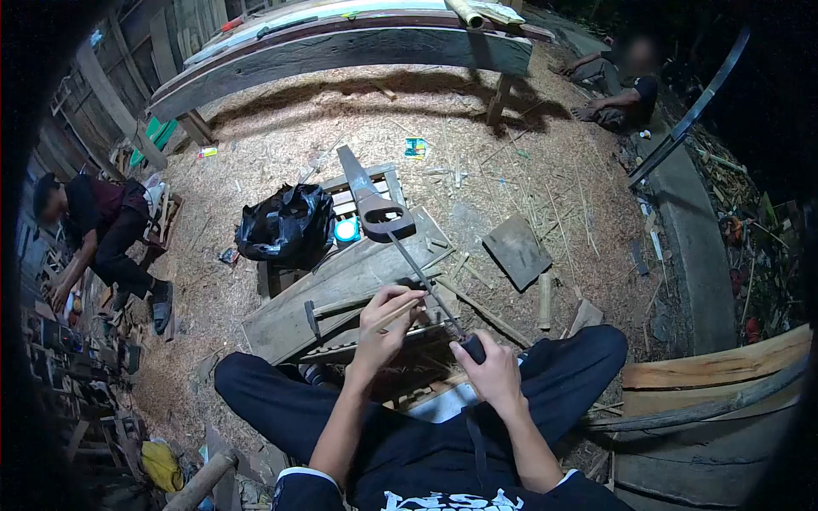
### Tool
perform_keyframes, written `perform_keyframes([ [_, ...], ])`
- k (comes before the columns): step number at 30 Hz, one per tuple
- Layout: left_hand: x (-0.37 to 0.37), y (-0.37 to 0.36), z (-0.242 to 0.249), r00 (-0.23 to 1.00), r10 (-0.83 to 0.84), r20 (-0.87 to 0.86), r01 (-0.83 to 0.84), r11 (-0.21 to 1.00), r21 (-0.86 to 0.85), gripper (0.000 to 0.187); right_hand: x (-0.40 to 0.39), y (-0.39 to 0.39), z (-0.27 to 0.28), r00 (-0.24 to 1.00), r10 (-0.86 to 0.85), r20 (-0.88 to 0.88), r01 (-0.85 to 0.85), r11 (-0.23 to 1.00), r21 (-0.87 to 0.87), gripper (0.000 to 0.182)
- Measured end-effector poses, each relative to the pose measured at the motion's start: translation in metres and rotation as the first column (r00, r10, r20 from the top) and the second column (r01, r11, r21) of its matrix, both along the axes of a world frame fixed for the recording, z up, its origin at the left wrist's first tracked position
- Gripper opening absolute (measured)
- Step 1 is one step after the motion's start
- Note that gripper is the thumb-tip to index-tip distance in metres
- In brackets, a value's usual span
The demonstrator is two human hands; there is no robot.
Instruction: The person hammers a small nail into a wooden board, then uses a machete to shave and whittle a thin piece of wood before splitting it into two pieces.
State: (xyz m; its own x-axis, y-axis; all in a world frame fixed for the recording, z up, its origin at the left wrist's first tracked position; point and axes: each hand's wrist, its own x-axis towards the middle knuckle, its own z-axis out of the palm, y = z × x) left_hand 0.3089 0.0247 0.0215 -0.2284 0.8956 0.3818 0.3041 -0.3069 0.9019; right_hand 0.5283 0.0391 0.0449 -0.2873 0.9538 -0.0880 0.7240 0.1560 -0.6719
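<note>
Long-bladed tool point(417, 272) w/ dark handle, in front of seated person's lap, clenched in R hand point(492, 368). L hand point(392, 328) grasps thin wood stick point(397, 313); L fingertips v. close to blade, contact unclear.

Around: handsaw point(375, 204) on the boards dead ahead, its grip right by the blade's far end, overlapping in view; can't tell if touching. Black plastic bag point(287, 223) fwd-left, round white/blue container point(347, 229) betw. bag & saw. Hammer point(313, 322) just L of L hand, head near wide board point(290, 319). Dark sq. panel point(517, 251) fwd-right, bamboo piece point(545, 300) nearer. Planks point(716, 370) close on R side. One other person point(98, 217) bent over at far L, another point(615, 94) seated on ground, upper R, both well apart from the work.

Axis: blade runs from R hand fwd & a bit left, far end away from body. Stick slants other way, near end left, far end right twd blade.

Edges/room: knees flank both hands. Long bench point(341, 55) bounds far side, concrete curb point(694, 272) the R. Shavings-covered floor point(477, 187) betw. saw & bench has mostly small scraps; tightest spot is saw/boards directly ahead.
</note>
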Motion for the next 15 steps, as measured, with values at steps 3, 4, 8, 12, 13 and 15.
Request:
perform_keyframes([
  [3, -0.014, -0.006, 0.003, 0.983, -0.178, 0.034, 0.18, 0.982, -0.063, 0.033, 0.009, 0.009, 0.006, 1.0, -0.001, 0.029, -0.002, 0.996, 0.092, 0.043],
  [4, -0.018, -0.007, 0.003, 0.952, -0.28, 0.119, 0.293, 0.95, -0.109, 0.033, 0.011, 0.012, 0.005, 0.999, 0.004, 0.044, -0.012, 0.985, 0.173, 0.045],
  [8, -0.02, 0.002, 0.006, 0.877, -0.403, 0.262, 0.454, 0.873, -0.178, 0.038, 0.016, 0.03, -0.001, 0.993, 0.035, 0.117, -0.073, 0.937, 0.341, 0.044],
  [12, 0.007, 0.011, 0.021, 0.957, -0.269, 0.109, 0.29, 0.908, -0.301, 0.04, 0.017, 0.05, -0.015, 0.988, 0.075, 0.136, -0.127, 0.896, 0.426, 0.042],
  [13, 0.011, 0.014, 0.016, 0.957, -0.259, 0.129, 0.285, 0.916, -0.283, 0.045, 0.016, 0.054, -0.015, 0.987, 0.072, 0.143, -0.129, 0.887, 0.442, 0.044],
  [15, 0.023, 0.017, 0.001, 0.954, -0.155, 0.258, 0.224, 0.937, -0.268, 0.055, 0.019, 0.066, -0.021, 0.987, 0.094, 0.128, -0.146, 0.858, 0.493, 0.043],
])
